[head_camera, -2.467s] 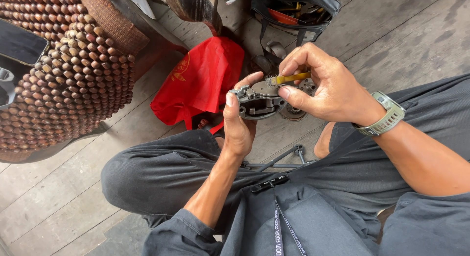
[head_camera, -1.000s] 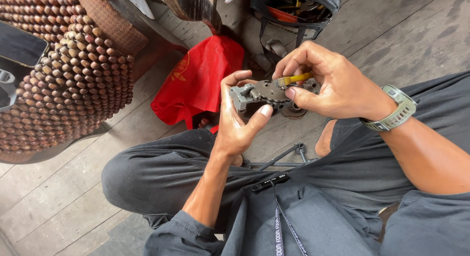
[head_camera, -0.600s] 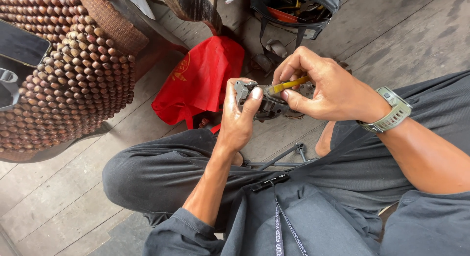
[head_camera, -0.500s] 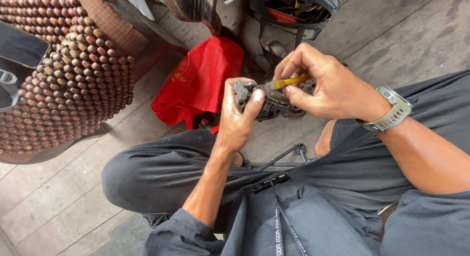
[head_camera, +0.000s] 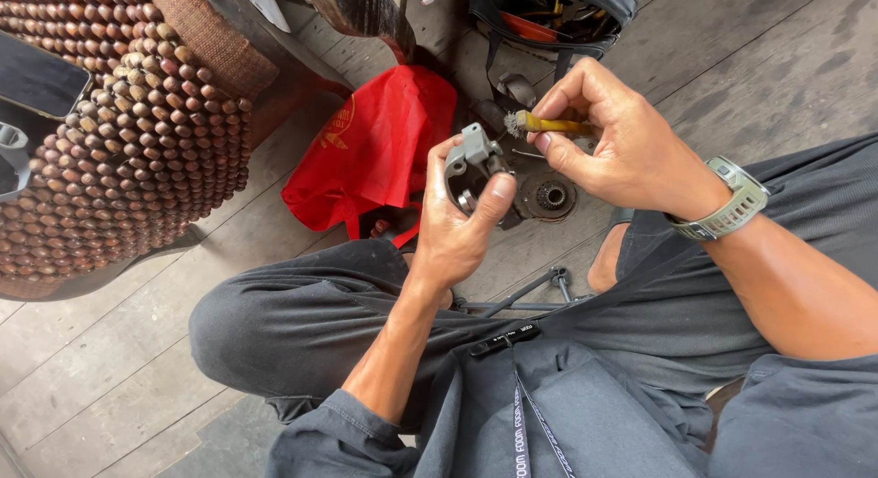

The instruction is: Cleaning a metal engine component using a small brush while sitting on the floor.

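My left hand (head_camera: 462,226) grips a small grey metal mechanical part (head_camera: 474,158), thumb pressed on its right side, held above my lap. My right hand (head_camera: 622,139) pinches a small brush with a yellow handle (head_camera: 549,125); its bristle tip sits just right of the part's top, a little apart from it. A green watch is on my right wrist. I sit with legs folded, in dark grey clothes.
A red cloth bag (head_camera: 380,149) lies on the wooden floor ahead. A round gear-like part (head_camera: 549,196) rests beside it. A black tool bag (head_camera: 549,16) stands at the top. A wooden-bead seat cover (head_camera: 119,139) fills the left. A metal tool (head_camera: 526,290) lies by my leg.
My left hand turned the metal part more upright and shifted its grip. The right hand lifted the brush slightly off the part, up and to the right.
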